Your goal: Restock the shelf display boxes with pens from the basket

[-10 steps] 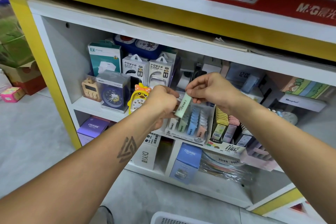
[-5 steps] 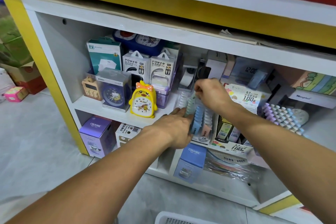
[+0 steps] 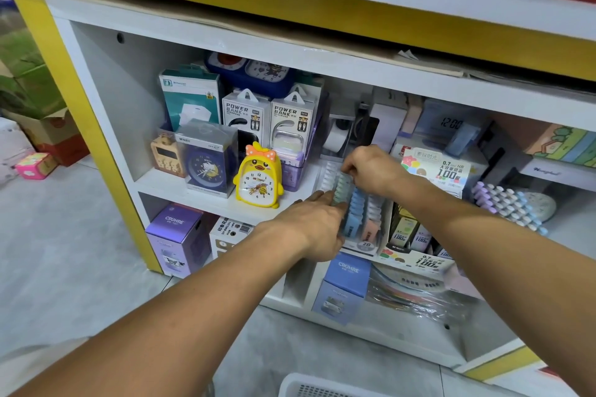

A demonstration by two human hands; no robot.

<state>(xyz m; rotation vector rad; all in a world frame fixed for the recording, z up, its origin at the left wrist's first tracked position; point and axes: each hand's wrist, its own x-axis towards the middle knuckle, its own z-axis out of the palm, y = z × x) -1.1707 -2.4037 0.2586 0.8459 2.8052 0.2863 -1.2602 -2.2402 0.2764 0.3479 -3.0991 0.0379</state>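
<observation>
**Two hands at the box of little packs**

Both hands are reaching into a white shelf [image 3: 206, 200]. On the shelf sits a clear display box [image 3: 364, 243] with rows of small packs standing up in it. The rows are white, green, blue and pink.

The left hand [image 3: 314, 226] lies flat against the left side of the box. Its fingers are straight and point toward the green row [image 3: 342, 185]. They touch the box but do not curl round anything.

The right hand [image 3: 371, 171] is over the back of the box. Its fingers are bent down and pinch the top of a green pack in the green row. The pack stands in the row with the others.

Just right of the box is a second box with yellow and dark packs [image 3: 408, 230]. Farther right is a bunch of pens with purple and blue caps [image 3: 506, 203], lying on the same shelf.

Left of the hands stands a yellow chick clock [image 3: 258, 176]. Beside it is a blue clock in a clear case [image 3: 208, 161]. Behind them are two power bank boxes [image 3: 246, 116].

At the very bottom you can see the white rim of a basket [image 3: 309, 385] on the floor.
</observation>
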